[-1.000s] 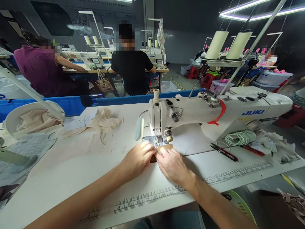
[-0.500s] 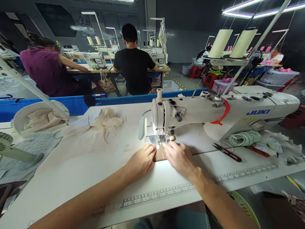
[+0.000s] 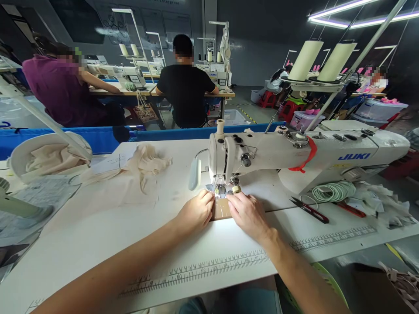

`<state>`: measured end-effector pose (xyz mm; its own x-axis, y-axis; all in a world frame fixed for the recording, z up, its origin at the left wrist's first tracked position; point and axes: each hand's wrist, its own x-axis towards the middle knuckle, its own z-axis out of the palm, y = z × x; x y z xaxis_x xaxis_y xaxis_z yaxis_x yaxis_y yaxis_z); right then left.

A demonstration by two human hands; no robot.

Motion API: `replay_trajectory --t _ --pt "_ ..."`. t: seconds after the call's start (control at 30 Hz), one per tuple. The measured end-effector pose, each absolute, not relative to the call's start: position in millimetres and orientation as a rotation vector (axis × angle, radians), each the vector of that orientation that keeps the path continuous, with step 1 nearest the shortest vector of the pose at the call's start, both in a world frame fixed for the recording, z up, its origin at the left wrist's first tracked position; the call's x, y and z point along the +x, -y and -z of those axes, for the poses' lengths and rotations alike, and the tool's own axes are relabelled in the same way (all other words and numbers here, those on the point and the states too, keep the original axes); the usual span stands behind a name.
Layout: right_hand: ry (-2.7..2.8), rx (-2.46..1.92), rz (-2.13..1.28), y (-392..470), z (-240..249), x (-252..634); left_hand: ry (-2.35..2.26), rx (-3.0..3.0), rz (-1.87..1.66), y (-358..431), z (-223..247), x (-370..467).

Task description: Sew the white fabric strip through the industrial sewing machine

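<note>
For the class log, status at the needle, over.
Left hand and right hand flat on tan piece, under needle of sewing machine. Scissors lie right, apart.

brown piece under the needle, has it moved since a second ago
Yes. The brown piece now lies nearer the presser foot, pushed farther under the sewing machine head, with both hands flanking it.

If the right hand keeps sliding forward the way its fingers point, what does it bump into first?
Most likely the presser foot and needle area of the sewing machine. The right hand rests on the small brown piece just before it, though depth is unclear.
</note>
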<state>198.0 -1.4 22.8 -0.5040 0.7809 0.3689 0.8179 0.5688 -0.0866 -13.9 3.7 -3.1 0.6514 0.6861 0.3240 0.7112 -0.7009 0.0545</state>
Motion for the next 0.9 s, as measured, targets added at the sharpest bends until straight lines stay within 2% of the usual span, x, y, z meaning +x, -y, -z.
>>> replay_trajectory --t 0.4,0.9 --pt "2.217 -1.491 -0.133 -30.3 -27.1 196.3 1.19 -2.777 0.447 -3.8 -0.4 -12.2" --pt "2.18 -1.615 -0.08 -29.2 -23.1 194.1 1.239 -2.714 0.412 -12.1 0.3 -10.1"
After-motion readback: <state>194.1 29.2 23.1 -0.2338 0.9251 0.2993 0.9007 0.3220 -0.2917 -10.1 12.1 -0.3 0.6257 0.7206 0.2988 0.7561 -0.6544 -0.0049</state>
